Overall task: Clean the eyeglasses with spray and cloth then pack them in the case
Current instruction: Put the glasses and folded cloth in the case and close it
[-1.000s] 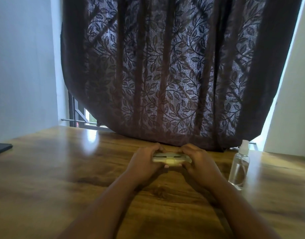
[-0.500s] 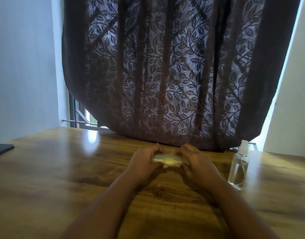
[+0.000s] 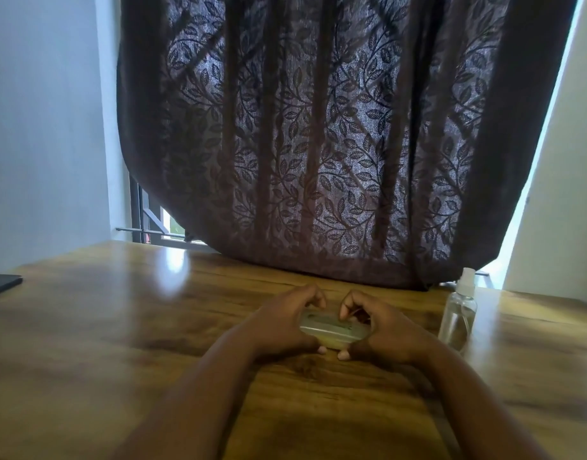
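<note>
A pale, translucent eyeglasses case (image 3: 332,330) lies on the wooden table (image 3: 119,327) between my two hands. My left hand (image 3: 282,323) grips its left end, fingers curled over the far edge and thumb at the near edge. My right hand (image 3: 381,327) grips the right end the same way. The case looks closed; the glasses and the cloth are not visible. A clear spray bottle (image 3: 458,313) with a white nozzle stands upright just right of my right hand.
A dark leaf-patterned curtain (image 3: 318,144) hangs right behind the table's far edge. A dark flat object (image 3: 0,283) lies at the table's left edge. Pale walls stand on both sides.
My hands and the case have come slightly nearer and lower on the table. My fingertips have lifted and curled over the case's far edge.
</note>
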